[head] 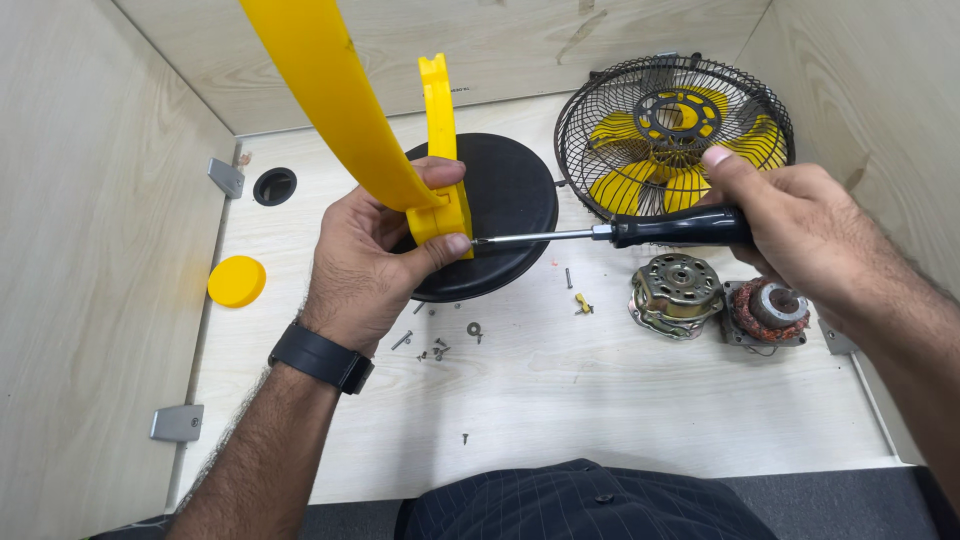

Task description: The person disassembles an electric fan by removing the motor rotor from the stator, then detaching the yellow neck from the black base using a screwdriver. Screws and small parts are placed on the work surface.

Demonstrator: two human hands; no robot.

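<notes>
My left hand [375, 265] grips a yellow plastic fan bracket [440, 150] above a round black fan base [510, 195]. A long curved yellow arm of the bracket rises to the top left. My right hand [790, 225] holds a black-handled screwdriver [680, 228] level. Its metal shaft points left and the tip touches the bracket's lower end beside my left thumb.
A black wire fan guard [675, 130] with yellow blades lies at the back right. Two motor parts [678, 290] [770, 310] sit in front of it. Several loose screws and washers [440, 345] lie near my left wrist. A yellow round cap [237, 281] rests at the left.
</notes>
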